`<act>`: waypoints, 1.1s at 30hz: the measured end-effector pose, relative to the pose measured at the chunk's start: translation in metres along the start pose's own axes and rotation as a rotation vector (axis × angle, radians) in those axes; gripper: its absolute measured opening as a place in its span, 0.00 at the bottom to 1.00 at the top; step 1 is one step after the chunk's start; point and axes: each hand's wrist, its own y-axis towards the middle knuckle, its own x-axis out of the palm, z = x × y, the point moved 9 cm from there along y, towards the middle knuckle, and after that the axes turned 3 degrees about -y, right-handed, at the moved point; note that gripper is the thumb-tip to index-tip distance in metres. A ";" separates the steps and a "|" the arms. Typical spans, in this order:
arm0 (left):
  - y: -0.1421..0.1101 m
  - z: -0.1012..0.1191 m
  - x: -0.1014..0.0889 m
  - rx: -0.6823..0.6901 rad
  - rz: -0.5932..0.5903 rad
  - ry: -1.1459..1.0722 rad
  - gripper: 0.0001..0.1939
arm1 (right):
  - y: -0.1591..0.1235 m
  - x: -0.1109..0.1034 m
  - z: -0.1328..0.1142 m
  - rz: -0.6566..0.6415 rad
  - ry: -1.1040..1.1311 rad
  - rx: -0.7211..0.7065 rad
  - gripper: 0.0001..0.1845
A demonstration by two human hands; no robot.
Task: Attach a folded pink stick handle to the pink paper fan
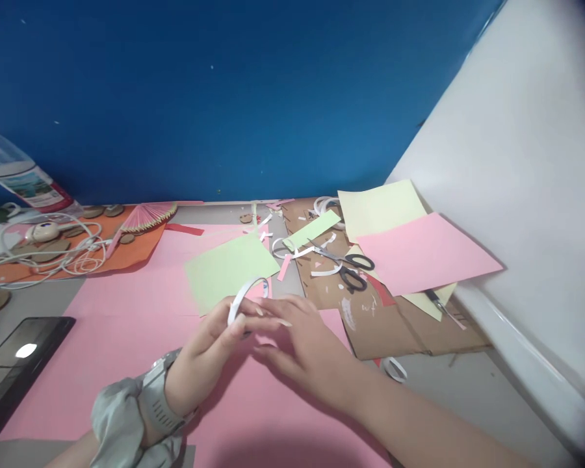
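My left hand, with a grey watch and a scrunchie at the wrist, pinches a curled white paper strip between thumb and fingers. The strip bends into a loop standing above the fingertips. My right hand reaches in from the right, its fingers stretched out and apart, the tips over or against the left fingers. Whether it also touches the strip's lower end is hidden. Beneath both hands lies large pink paper, with a light green sheet just beyond.
Black-handled scissors and white paper strips lie on a cardboard sheet at right. Pink paper rests by the white wall. A phone, white cables, a folded pink fan and a bottle are at left.
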 end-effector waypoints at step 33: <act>0.007 0.021 -0.051 0.102 0.382 0.788 0.11 | -0.006 -0.025 0.009 0.146 -0.478 -0.073 0.09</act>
